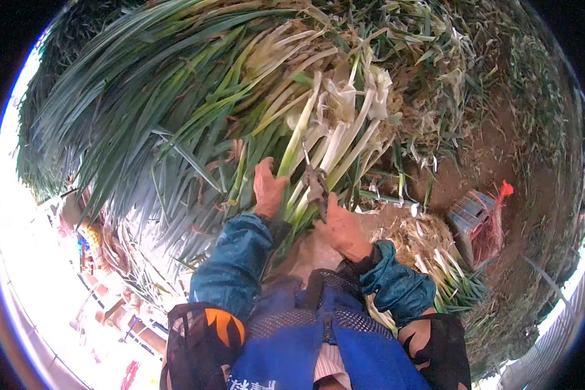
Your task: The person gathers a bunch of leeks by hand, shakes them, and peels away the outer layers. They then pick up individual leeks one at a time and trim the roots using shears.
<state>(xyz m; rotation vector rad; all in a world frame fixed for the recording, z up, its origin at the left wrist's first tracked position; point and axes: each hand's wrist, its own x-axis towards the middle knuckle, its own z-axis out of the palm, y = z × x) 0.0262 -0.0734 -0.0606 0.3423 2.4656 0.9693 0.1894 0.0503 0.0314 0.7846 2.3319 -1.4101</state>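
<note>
Long leeks with white stalks [335, 146] and green leaves lie in front of me, roots pointing away. My left hand [268, 188] is at the left side of the nearest stalks, thumb and fingers apart, with nothing visible between them. In my right hand [344, 229] is a dirty grey tool [314, 182] with a thin nozzle-like tip, held over the stalks. The fingers round its lower end are partly hidden. Beyond my left hand spreads a large heap of green leek leaves [143, 110].
At the right stands a small crate [471, 214] with red netting or string. Nearer me lies a bundle of leeks [452, 276] with roots and cut green ends. Loose peelings [435, 104] cover the brown ground at the upper right. The left edge is overexposed.
</note>
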